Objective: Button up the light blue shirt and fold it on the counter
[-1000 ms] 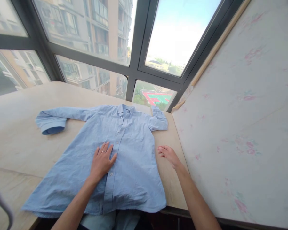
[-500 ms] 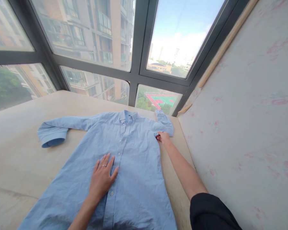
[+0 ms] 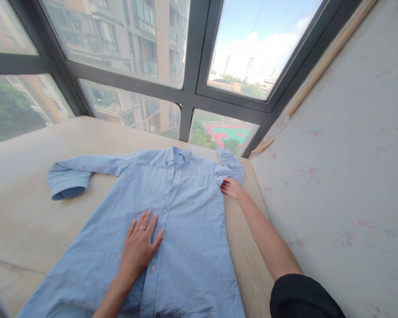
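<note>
A light blue button-up shirt (image 3: 189, 221) lies front side up, its collar toward the window. My left hand (image 3: 141, 243), with a ring on one finger, rests flat on the shirt's front beside the button strip, fingers spread. At the armpit on the right side, my right hand (image 3: 231, 187) touches the shirt's edge with its fingers loosely extended; no cloth shows clearly pinched in them. Above that hand, the right sleeve (image 3: 230, 163) is bent up toward the window. The left sleeve (image 3: 86, 165) stretches out sideways, its open cuff (image 3: 69, 193) turned toward me.
Under the shirt is a pale wooden surface (image 3: 16, 221) with a seam at the left. Dark window frames (image 3: 185, 99) border its far side. A flower-patterned wall (image 3: 334, 176) closes off the right, with peeling trim (image 3: 263, 147) near the corner.
My right hand has loosened from a pinch on the shirt's armpit edge, and its fingers have straightened. My left hand stays flat in place. The view has shifted slightly.
</note>
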Tool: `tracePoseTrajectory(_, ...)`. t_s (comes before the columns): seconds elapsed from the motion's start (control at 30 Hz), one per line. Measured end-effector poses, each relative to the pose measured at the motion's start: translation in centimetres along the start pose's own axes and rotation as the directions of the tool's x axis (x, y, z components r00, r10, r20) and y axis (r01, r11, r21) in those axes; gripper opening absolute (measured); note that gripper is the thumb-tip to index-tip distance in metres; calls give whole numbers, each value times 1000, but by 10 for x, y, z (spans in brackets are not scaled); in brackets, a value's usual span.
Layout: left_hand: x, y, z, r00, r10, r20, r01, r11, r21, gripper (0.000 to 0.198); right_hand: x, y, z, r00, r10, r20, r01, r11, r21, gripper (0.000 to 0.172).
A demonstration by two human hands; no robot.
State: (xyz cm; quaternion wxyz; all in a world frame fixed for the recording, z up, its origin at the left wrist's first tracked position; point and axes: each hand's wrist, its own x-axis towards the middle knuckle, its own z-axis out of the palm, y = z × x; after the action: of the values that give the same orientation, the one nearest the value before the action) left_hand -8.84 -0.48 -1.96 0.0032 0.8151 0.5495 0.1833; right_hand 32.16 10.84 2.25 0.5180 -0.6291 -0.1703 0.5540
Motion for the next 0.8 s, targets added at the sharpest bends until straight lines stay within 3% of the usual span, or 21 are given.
tracePoseTrajectory(0.17, 1, 2, -2, 1000, -23, 20, 24, 999, -33, 56, -31, 1, -10, 955, 201, 216, -165, 971, -172, 9)
tracePoseTrajectory(0.33, 2, 4, -5, 999, -35, 19, 37, 997, -74, 53, -44, 10, -8, 934, 231, 274, -171, 959, -226, 13)
tracePoseTrajectory(0.57, 1, 7, -10, 998, -38, 42, 41, 997, -60, 52, -42, 19, -3, 980, 66, 188, -30, 982, -185, 23)
tracePoseTrajectory(0.8, -2, 8, -11, 998, -32, 62, 33, 999, -16, 53, -38, 17, -17, 995, -103, -8, 99, 974, -205, 31)
